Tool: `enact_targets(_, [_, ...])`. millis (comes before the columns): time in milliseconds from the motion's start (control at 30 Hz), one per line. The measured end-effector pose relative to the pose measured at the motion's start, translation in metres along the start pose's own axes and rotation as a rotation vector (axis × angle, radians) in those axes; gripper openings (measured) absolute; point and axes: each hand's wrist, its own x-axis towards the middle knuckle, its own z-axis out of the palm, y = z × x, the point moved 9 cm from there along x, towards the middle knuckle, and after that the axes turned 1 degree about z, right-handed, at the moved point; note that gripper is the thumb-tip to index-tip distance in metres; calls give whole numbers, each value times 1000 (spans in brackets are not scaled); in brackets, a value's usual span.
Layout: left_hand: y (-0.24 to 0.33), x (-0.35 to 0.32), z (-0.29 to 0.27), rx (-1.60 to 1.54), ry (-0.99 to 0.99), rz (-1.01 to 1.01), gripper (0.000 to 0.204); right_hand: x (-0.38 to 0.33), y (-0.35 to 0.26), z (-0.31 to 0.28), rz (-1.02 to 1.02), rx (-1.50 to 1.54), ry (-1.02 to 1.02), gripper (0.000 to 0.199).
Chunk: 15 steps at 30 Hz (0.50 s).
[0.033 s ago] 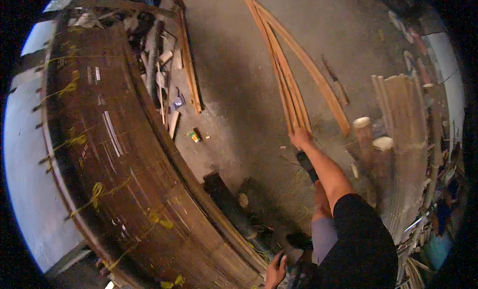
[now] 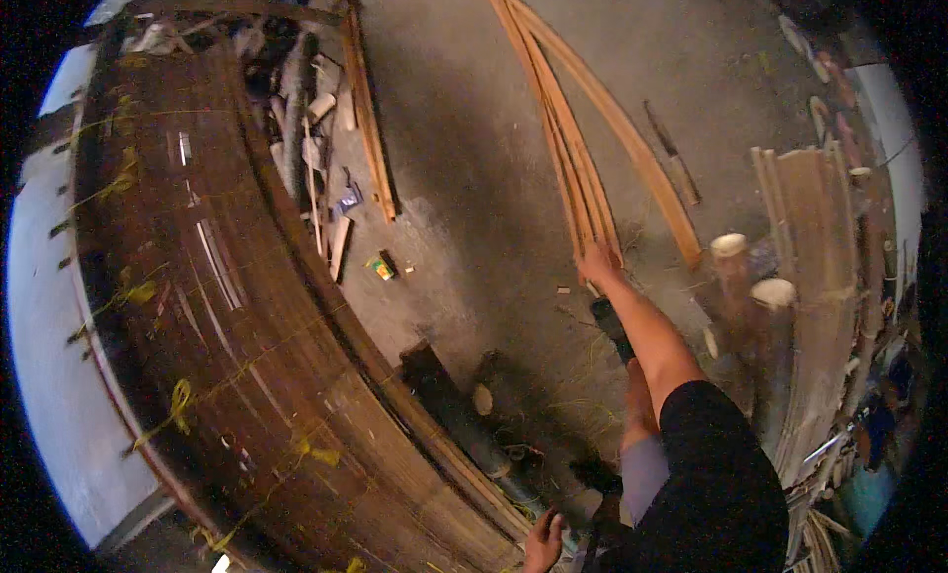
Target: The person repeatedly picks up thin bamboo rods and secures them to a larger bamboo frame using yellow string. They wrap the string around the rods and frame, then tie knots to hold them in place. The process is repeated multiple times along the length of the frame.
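My right hand (image 2: 598, 264) reaches down to the near ends of several long, thin wooden strips (image 2: 581, 193) on the floor. Its fingers are closed around those ends. One more curved wooden strip (image 2: 642, 158) fans out to the right of the bundle. At the lower edge my left hand (image 2: 543, 541) is curled beside a long slatted platform (image 2: 326, 405). Whatever its fingers close on, if anything, is too dark to make out. Yellow ties (image 2: 180, 403) run across the platform's brown slats.
A long knife (image 2: 673, 158) lies beyond the curved strip. Cut log pieces (image 2: 729, 247) and a stack of pale slats (image 2: 815, 237) stand at the right. A dark log (image 2: 449, 405) lies by the platform. Wood scraps (image 2: 341, 247) and a small yellow-green packet (image 2: 380, 267) are on the floor.
The view has shifted slightly. My right hand stays at the ends of the strips, and my left hand remains low by the platform's edge.
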Motion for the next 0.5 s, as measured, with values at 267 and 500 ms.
enact_targets(267, [-53,99,-3,-118,74,-156,43,126,28,74,270,168,-151,51])
enact_targets(500, [4,97,-57,-94,176,113,49,-59,-156,21,-94,881,-669,34])
